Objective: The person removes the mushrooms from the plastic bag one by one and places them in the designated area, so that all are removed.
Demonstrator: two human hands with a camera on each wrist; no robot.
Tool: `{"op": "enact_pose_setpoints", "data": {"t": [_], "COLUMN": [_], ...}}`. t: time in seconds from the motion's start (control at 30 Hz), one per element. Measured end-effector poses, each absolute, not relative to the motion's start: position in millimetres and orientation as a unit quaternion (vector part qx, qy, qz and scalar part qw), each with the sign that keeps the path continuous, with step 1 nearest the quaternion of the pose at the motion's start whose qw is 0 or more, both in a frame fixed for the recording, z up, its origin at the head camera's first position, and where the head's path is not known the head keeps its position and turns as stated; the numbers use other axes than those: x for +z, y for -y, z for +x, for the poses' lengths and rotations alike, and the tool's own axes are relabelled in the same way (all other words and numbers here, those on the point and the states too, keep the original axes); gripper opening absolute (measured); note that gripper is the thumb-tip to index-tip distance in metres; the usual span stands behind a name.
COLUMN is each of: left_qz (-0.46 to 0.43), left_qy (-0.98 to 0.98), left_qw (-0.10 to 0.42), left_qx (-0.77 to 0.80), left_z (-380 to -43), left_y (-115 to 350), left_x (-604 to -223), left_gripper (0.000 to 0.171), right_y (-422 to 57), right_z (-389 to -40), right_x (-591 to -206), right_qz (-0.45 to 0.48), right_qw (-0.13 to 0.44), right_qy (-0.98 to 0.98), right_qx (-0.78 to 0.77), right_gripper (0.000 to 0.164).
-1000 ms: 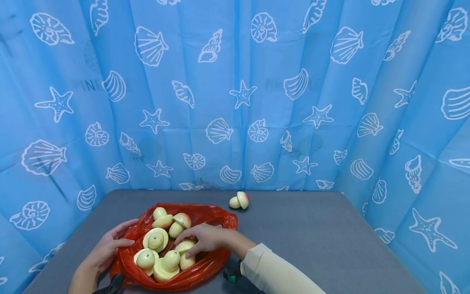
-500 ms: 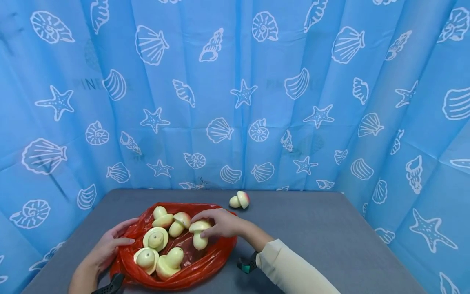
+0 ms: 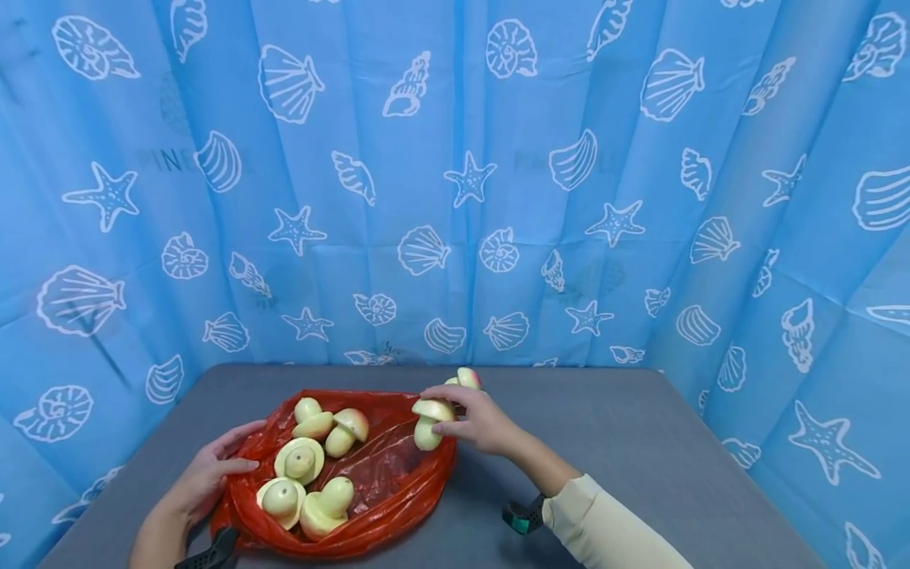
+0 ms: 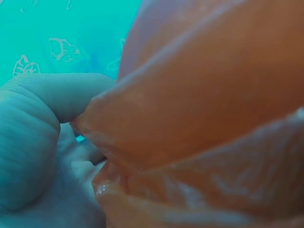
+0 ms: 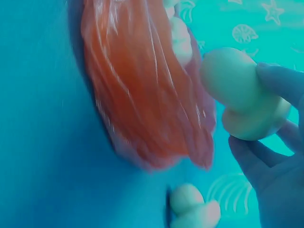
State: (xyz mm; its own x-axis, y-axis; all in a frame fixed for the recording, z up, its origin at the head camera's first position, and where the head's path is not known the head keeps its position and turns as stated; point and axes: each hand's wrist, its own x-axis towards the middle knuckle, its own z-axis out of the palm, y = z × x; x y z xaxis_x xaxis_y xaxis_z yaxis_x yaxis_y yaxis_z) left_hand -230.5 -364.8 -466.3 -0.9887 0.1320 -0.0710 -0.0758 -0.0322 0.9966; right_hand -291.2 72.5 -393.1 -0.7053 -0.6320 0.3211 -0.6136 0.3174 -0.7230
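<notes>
A red plastic bag (image 3: 408,510) lies wide open on the table with several pale toy mushrooms inside, such as one with a pinkish cap (image 3: 348,431). My left hand (image 3: 206,478) pinches the bag's left edge; in the left wrist view its thumb and fingers close on the plastic film (image 4: 190,109). Over the bag's right rim, my right hand (image 3: 486,419) holds a mushroom (image 3: 428,433) between thumb and fingers, stem down. The right wrist view has this mushroom (image 5: 230,78) clear of the bag. Another mushroom (image 3: 468,378) sits behind that hand, partly hidden by it.
The grey table (image 3: 604,450) extends to the right of the bag. A blue curtain (image 3: 455,197) with white shell and starfish prints hangs behind and at both sides. Each wrist wears a black strap, like the right one (image 3: 524,515).
My right hand has picked a mushroom out of the bag's middle and carried it up and right to the bag's far rim. The left hand stays on the bag's edge.
</notes>
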Motion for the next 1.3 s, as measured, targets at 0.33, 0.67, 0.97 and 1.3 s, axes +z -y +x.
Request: {"op": "enact_pose_setpoints", "data": {"t": [0.33, 0.67, 0.97, 1.3], "left_qz": [0.038, 0.024, 0.024, 0.016], "left_qy": [-0.687, -0.7, -0.699, -0.693], "left_qw": [0.072, 0.066, 0.067, 0.068], "left_qx": [0.722, 0.711, 0.712, 0.717], "left_z": [-230.9, -232.6, -231.5, -233.5], "left_y": [367.9, 367.9, 367.5, 367.0], "left_x": [-470.2, -468.3, -468.5, -471.3], "left_gripper": [0.064, 0.066, 0.064, 0.064], "right_y": [-123.5, -165.5, -178.0, -173.8], "right_z": [-299.0, -305.8, -330.5, -362.6], "right_x": [-397.4, -423.4, -437.5, -441.6], "right_qz": [-0.348, -0.293, -0.22, -0.188], "right_qw": [-0.098, -0.103, -0.084, -0.08], "right_qy": [-0.818, -0.855, -0.885, -0.907], "right_qx": [-0.447, -0.416, -0.402, -0.369], "right_gripper": [0.047, 0.046, 0.044, 0.041]}}
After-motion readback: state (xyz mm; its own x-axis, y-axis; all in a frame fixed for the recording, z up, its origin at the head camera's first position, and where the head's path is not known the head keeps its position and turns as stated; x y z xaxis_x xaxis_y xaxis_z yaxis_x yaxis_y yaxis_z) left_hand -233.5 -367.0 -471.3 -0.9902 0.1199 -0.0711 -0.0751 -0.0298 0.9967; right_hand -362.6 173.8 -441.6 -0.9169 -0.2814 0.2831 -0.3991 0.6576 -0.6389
